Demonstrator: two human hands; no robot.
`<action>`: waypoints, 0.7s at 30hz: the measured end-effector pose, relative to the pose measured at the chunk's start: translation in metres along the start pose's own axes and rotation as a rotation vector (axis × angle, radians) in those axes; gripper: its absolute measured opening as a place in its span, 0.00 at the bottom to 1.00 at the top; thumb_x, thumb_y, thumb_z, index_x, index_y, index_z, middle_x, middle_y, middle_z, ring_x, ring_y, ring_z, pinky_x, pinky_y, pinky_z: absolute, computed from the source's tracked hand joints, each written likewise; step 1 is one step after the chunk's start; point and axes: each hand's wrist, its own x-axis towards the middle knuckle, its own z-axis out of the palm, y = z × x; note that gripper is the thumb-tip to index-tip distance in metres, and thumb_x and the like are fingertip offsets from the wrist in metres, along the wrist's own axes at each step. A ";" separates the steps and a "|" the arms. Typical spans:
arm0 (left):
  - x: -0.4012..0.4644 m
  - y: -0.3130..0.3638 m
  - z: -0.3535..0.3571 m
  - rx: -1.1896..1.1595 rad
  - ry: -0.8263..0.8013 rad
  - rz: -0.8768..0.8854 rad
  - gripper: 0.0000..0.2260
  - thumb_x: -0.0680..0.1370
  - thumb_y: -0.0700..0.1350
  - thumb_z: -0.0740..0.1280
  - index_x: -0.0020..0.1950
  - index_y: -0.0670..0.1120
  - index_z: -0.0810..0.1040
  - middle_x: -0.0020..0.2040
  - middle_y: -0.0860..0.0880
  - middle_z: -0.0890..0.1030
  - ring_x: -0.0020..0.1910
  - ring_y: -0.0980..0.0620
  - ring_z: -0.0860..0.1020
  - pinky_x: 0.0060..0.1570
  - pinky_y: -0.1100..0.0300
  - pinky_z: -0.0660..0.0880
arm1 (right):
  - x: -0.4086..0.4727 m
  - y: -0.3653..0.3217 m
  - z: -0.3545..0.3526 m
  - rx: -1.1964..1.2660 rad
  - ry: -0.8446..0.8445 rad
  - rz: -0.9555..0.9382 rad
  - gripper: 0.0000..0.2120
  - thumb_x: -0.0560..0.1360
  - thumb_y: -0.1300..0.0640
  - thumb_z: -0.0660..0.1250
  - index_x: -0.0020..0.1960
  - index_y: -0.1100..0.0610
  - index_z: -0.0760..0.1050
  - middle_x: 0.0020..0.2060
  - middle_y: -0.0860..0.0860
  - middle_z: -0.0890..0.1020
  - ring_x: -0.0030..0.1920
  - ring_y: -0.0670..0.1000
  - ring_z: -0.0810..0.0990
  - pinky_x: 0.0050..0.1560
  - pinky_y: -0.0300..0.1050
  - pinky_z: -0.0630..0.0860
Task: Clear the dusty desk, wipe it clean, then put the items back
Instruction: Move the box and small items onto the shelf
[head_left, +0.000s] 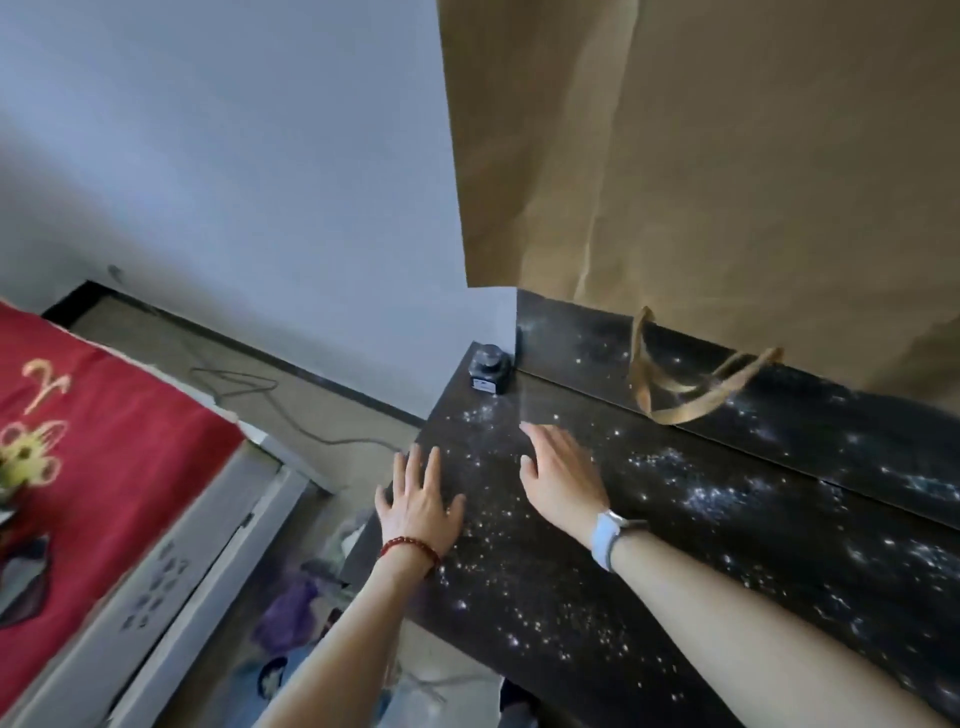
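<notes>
Dusty desk (597, 571): left hand (418, 501), right hand (563, 475) flat, fingers spread.

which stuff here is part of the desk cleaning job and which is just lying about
Part of the job: dusty desk; ink bottle at its far corner; brown paper bag standing on it; left hand and right hand, both open.

Lying about: red cloth; cable on the floor.

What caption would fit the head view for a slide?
Both open hands, left hand and right hand, reach over the dusty dark desk toward a small ink bottle.
</notes>
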 end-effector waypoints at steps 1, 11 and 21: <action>0.010 -0.007 0.002 -0.007 -0.037 -0.009 0.31 0.76 0.59 0.55 0.74 0.53 0.45 0.77 0.48 0.43 0.75 0.46 0.41 0.71 0.41 0.45 | 0.021 -0.008 0.001 -0.029 0.013 -0.007 0.20 0.77 0.58 0.57 0.69 0.58 0.62 0.65 0.55 0.70 0.65 0.55 0.67 0.64 0.50 0.67; 0.021 -0.030 0.037 -0.010 -0.105 -0.003 0.33 0.75 0.65 0.47 0.73 0.54 0.35 0.74 0.51 0.32 0.73 0.47 0.32 0.70 0.41 0.39 | 0.137 -0.022 0.026 -0.483 -0.068 -0.111 0.30 0.73 0.61 0.64 0.71 0.59 0.54 0.70 0.61 0.60 0.67 0.63 0.60 0.60 0.55 0.69; 0.020 -0.026 0.033 -0.025 -0.106 0.008 0.33 0.75 0.66 0.47 0.73 0.54 0.35 0.74 0.51 0.33 0.73 0.48 0.33 0.70 0.42 0.39 | 0.091 -0.009 0.025 -0.090 -0.047 -0.058 0.19 0.72 0.57 0.68 0.61 0.56 0.68 0.61 0.58 0.70 0.60 0.60 0.66 0.60 0.51 0.69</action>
